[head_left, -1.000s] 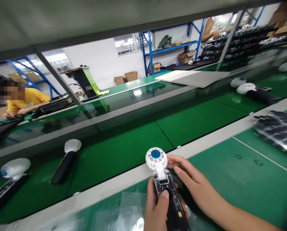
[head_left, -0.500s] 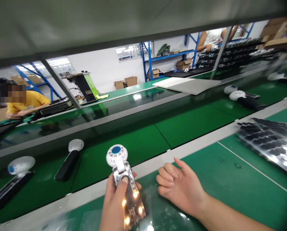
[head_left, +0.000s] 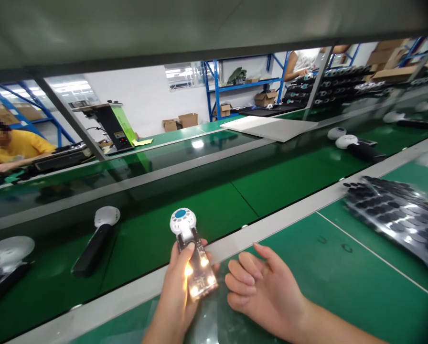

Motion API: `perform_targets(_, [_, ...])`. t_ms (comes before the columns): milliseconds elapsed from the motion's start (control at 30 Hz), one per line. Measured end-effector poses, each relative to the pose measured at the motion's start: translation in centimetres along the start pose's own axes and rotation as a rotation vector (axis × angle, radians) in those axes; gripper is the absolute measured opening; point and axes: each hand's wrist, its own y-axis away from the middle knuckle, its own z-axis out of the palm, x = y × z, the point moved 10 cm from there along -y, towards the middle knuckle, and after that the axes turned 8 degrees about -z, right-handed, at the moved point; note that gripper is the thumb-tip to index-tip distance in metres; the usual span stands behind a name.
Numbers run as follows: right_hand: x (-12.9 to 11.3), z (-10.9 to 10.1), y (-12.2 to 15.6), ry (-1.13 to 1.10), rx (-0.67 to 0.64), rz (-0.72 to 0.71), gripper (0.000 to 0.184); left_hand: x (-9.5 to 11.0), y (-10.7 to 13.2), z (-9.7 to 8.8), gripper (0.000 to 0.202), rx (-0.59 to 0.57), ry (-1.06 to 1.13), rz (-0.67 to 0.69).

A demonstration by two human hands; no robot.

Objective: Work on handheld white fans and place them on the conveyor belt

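Note:
My left hand (head_left: 176,291) grips a small handheld fan (head_left: 190,251) by its handle, thumb on the front. The fan has a white round head with a blue centre and points away over the grey rail (head_left: 289,217). Warm lights glow along its clear handle. My right hand (head_left: 262,289) rests on the green bench just right of the fan, fingers loosely curled, holding nothing. Clear plastic film (head_left: 217,320) lies under both hands.
On the green conveyor belt (head_left: 207,210) lie other fans: one with a black handle (head_left: 95,239) at left, another (head_left: 2,260) at far left, more (head_left: 353,145) at right. A sheet of black pads (head_left: 396,210) sits right. A person in yellow (head_left: 11,150) works across the line.
My right hand let go of the fan and dropped to the bench. My left hand carried the fan leftward and its handle lights came on.

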Motion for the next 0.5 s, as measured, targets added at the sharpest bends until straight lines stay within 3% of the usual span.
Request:
perform_targets(133, [0.3, -0.3, 0.4, 0.008, 0.012, 0.018, 0.04, -2.0, 0.6, 0.6, 0.029, -0.127, 0.015, -0.12])
perform_targets(267, [0.5, -0.3, 0.4, 0.017, 0.003, 0.015, 0.038, -1.7, 0.6, 1.1, 0.044, -0.22, -0.021, -0.038])
perform_targets(500, [1.2, -0.6, -0.1, 0.031, -0.005, 0.042, 0.037, -1.7, 0.1, 0.8, 0.048, -0.214, 0.014, 0.045])
